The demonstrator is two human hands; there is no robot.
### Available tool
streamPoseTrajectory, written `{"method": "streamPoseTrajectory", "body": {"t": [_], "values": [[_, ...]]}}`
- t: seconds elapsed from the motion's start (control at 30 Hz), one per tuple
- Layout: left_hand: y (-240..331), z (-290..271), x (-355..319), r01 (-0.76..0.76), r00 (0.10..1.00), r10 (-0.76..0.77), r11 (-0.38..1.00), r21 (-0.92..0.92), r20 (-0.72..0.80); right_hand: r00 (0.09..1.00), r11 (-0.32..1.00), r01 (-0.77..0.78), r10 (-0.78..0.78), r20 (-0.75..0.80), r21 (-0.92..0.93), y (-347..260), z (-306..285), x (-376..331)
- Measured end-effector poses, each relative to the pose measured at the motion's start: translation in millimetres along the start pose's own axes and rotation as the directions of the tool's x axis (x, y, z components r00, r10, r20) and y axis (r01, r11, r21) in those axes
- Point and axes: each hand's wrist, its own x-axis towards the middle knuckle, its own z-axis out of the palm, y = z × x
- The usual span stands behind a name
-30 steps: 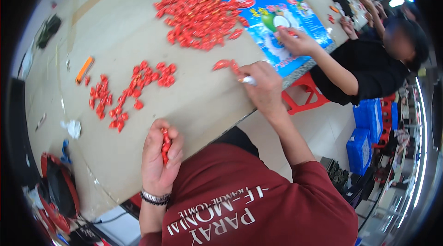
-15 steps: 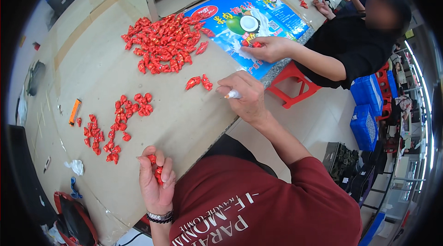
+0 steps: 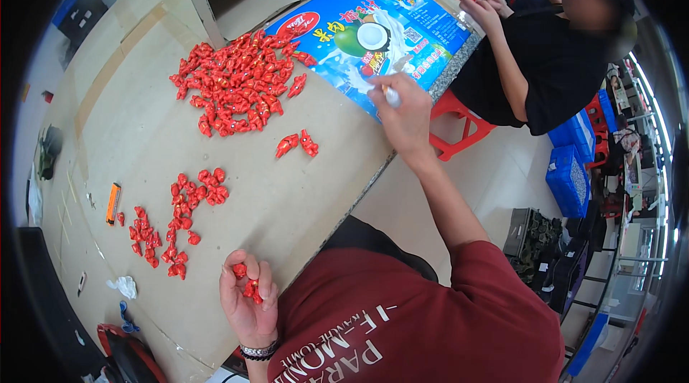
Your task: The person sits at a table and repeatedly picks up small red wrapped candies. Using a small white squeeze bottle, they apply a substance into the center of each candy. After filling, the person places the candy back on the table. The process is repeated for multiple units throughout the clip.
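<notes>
My left hand (image 3: 250, 311) is at the near edge of the table, palm up. Its fingers curl around small glossy red figurines (image 3: 252, 291), at least two of them. A white pen (image 3: 392, 97), like a paint marker, is gripped in my right hand (image 3: 410, 123) above the lower edge of the blue printed sheet. Two loose red figurines (image 3: 309, 143) lie on the table to the left of that hand. Farther left is a large pile of red figurines (image 3: 230, 81). Closer to my left hand lie smaller groups of them (image 3: 185, 203).
The blue sheet (image 3: 337, 6) covers the far part of the table (image 3: 251, 218). An orange stick-shaped item (image 3: 113, 203) and a crumpled white tissue (image 3: 124, 286) lie at the left. A co-worker in black (image 3: 531, 67) sits at the far right on a red stool (image 3: 459, 124).
My right hand has moved right and away from me with the pen, now over the blue sheet. The co-worker's near hand has drawn back from the sheet. The view has shifted slightly.
</notes>
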Motion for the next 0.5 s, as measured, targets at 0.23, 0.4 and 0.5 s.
{"method": "streamPoseTrajectory", "body": {"t": [0.23,0.4,0.5], "values": [[2,-3,1,0.025,0.999,-0.025,1.0,0.004,0.027,0.969,0.989,-0.041,0.075,0.234,-0.146,34,-2,48],[2,-6,2,0.022,0.998,-0.022,1.0,-0.001,0.062,0.896,0.987,0.0,0.07,0.438,-0.158,52,-2,64],[2,-6,3,0.026,0.997,-0.025,1.0,-0.004,0.079,0.886,0.987,-0.005,0.08,0.457,-0.163,53,-3,63]]}}
